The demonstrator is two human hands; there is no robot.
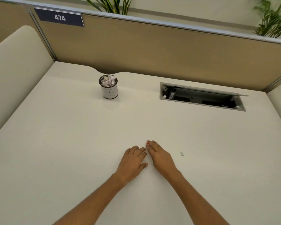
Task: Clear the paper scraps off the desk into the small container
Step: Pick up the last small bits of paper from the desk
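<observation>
On cream desk, flat open left hand, right hand, scrap-filled container, tan partition

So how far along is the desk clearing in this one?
Mostly done: the small container is heaped with paper scraps, and the desk shows almost none. In hand: left hand and right hand lie side by side on the surface; whether they cover a scrap can't be told. Left: one tiny scrap just right of the right hand.
</observation>
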